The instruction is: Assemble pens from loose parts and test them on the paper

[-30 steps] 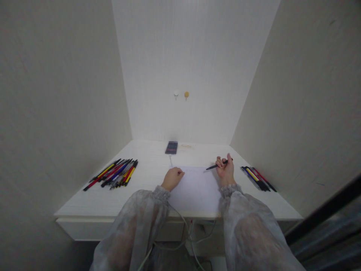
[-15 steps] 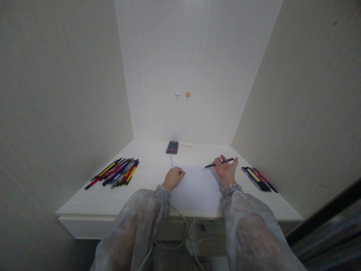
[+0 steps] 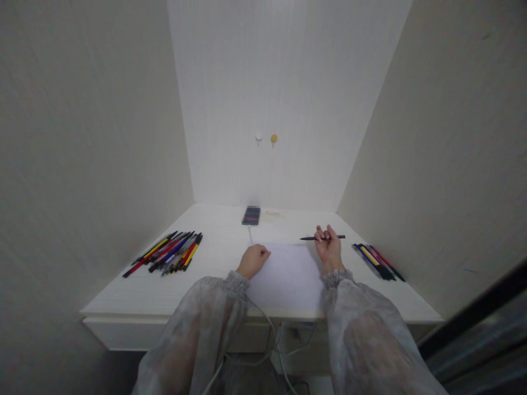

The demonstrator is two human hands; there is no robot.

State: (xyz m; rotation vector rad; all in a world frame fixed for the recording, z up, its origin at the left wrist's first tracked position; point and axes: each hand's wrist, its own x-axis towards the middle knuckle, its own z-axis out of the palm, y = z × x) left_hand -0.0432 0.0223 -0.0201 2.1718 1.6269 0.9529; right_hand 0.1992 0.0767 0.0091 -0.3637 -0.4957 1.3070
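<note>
My right hand point(image 3: 328, 249) is turned palm up above the right edge of the paper, its fingers curled round a black pen point(image 3: 308, 238). The pen lies nearly level, its pointed end to the left and its other end sticking out past my thumb side. On the upper left corner of the white sheet of paper point(image 3: 288, 282) rests my left hand point(image 3: 253, 260). Its fingers are curled closed, and I cannot see what is inside them, if anything. Any marks near the sheet's top are too faint to read.
A loose heap of pens point(image 3: 173, 252) in several colours lies on the left of the white desk point(image 3: 218, 230). A smaller row of pens point(image 3: 379, 262) is at the right edge. A blurred dark device point(image 3: 251, 215) with a cable stands at the back. Cables point(image 3: 275, 340) hang below the front edge.
The fingers of my right hand have closed further round the pen, which has turned from slanting to nearly level. My left hand has stayed in place.
</note>
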